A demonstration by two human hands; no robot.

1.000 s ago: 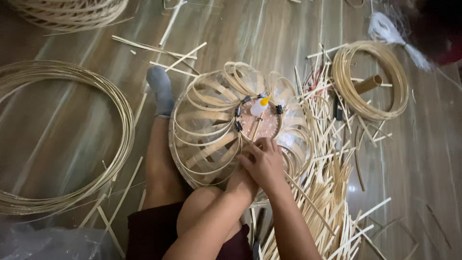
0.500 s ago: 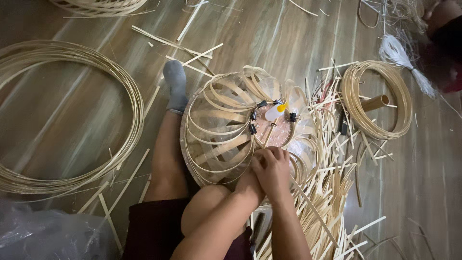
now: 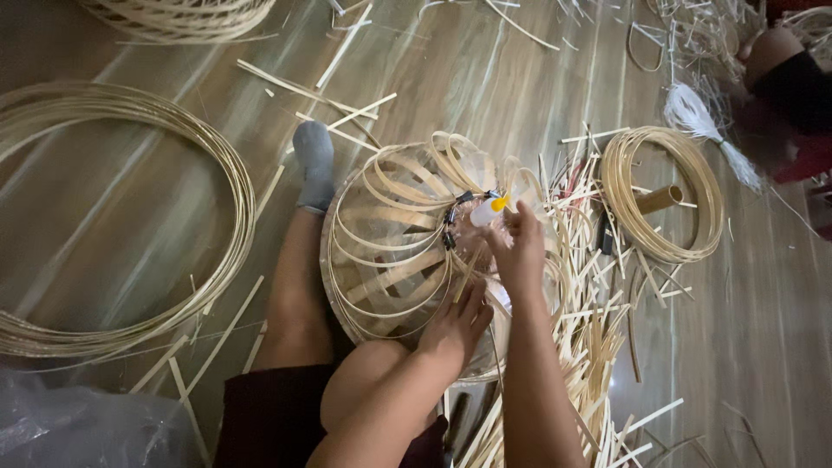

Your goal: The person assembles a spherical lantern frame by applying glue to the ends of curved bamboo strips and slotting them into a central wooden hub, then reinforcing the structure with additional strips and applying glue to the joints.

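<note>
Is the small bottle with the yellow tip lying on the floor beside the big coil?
No, the right hand holds the small bottle up against the woven frame.

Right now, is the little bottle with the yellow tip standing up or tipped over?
Tipped. The small bottle lies slanted in the right hand, its yellow tip pointing sideways over the woven basket frame, not upward.

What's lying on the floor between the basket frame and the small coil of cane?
In the head view, a heap of loose cane strips fills the gap between the basket frame and the small coil.
</note>
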